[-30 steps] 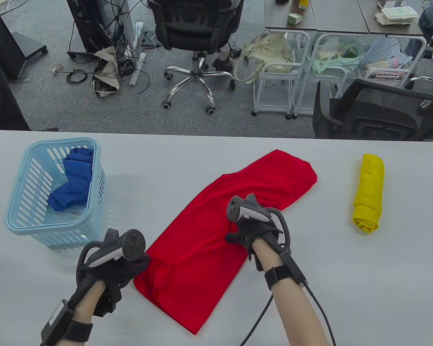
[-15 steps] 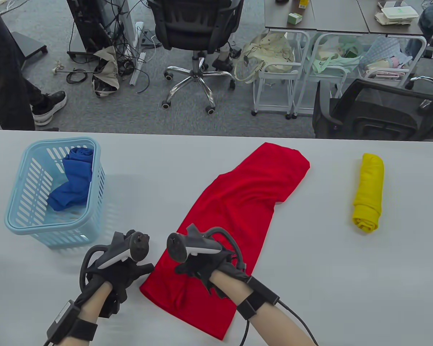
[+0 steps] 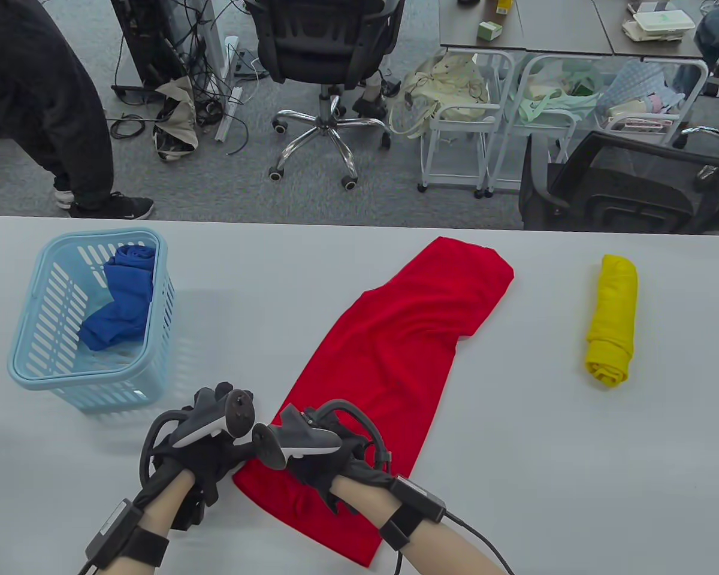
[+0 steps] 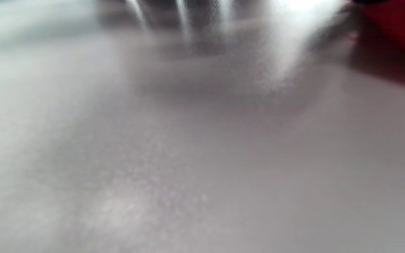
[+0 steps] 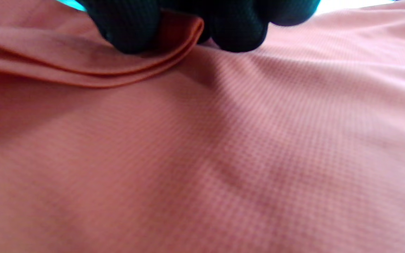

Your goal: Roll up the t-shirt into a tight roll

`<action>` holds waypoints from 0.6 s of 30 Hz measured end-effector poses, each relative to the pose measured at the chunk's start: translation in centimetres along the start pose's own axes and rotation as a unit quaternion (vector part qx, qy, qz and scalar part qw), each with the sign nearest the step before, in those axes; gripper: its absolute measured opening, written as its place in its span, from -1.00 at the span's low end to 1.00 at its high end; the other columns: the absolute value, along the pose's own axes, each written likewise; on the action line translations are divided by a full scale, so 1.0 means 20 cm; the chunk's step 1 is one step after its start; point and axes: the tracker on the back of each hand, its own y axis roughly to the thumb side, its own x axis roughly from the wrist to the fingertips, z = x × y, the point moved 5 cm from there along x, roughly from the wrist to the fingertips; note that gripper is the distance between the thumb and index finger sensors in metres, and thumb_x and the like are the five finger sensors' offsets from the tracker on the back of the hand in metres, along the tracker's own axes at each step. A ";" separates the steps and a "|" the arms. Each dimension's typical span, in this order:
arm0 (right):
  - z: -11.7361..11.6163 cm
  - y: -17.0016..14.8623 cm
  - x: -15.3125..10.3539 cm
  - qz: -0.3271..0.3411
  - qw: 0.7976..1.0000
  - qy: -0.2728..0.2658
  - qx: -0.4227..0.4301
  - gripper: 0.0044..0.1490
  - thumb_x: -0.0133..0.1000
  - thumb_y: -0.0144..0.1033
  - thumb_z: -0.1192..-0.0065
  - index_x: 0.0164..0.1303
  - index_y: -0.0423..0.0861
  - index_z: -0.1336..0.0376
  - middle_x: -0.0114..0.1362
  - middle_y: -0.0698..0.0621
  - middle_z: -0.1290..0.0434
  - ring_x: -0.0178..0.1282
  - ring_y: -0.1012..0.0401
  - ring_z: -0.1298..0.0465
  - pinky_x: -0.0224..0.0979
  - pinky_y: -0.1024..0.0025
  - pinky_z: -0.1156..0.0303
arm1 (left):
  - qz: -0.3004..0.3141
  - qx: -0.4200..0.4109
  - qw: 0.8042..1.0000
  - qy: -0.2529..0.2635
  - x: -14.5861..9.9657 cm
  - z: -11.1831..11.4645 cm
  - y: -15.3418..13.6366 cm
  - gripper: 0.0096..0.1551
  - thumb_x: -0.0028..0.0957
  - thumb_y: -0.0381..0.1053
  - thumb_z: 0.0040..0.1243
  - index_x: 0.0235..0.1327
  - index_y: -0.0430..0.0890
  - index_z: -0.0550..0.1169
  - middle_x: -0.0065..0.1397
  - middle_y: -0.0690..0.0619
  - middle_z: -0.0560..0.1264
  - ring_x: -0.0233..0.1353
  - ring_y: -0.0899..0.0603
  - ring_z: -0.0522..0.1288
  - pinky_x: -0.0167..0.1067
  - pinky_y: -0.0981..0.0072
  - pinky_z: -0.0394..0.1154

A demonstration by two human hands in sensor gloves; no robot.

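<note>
My right grip (image 3: 323, 464) pinches the shirt (image 3: 395, 359) hem; my left grip (image 3: 207, 458), state unclear, sits beside it. I should fold evenly and keep tension.

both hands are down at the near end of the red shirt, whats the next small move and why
Probably turn the near hem over to start the roll: the red t-shirt lies folded long and flat, and the right hand fingers already pinch its edge, with the left hand beside that corner.
</note>
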 end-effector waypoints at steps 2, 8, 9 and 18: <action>-0.01 -0.02 -0.01 0.000 1.000 0.004 0.007 -0.54 0.24 -0.11 -0.22 0.32 0.01 -0.26 0.55 -0.06 -0.23 0.40 0.03 -0.38 0.50 -0.06 -0.23 | 0.001 0.000 1.000 -0.001 0.00 0.00 0.00 0.09 -0.05 0.53 -0.31 0.61 0.13 -0.31 0.76 -0.13 -0.34 0.72 -0.43 -0.21 0.60 -0.34 -0.04; -0.07 -0.30 -0.13 -0.080 0.996 0.017 -0.028 -0.55 0.24 -0.09 -0.18 0.28 -0.01 -0.28 0.52 -0.05 -0.28 0.37 0.04 -0.42 0.47 -0.05 -0.27 | 0.000 0.002 1.000 0.000 0.00 0.00 0.00 0.09 -0.06 0.53 -0.31 0.60 0.12 -0.32 0.76 -0.12 -0.34 0.72 -0.42 -0.20 0.61 -0.33 -0.03; -0.10 -0.37 -0.16 -0.097 0.994 0.025 -0.030 -0.55 0.24 -0.08 -0.18 0.28 0.00 -0.27 0.52 -0.05 -0.28 0.37 0.05 -0.43 0.47 -0.04 -0.27 | 0.000 0.003 1.000 0.001 0.00 0.00 0.00 0.09 -0.06 0.53 -0.30 0.60 0.12 -0.31 0.77 -0.12 -0.33 0.72 -0.42 -0.19 0.60 -0.33 -0.02; -0.41 -1.14 -0.73 -0.325 0.942 0.082 0.019 -0.54 0.23 -0.10 -0.20 0.28 -0.02 -0.28 0.53 -0.07 -0.29 0.38 0.02 -0.42 0.47 -0.07 -0.26 | -0.004 0.013 1.000 0.001 0.01 -0.02 0.00 0.10 -0.08 0.53 -0.27 0.62 0.14 -0.27 0.77 -0.11 -0.30 0.72 -0.41 -0.15 0.60 -0.30 0.03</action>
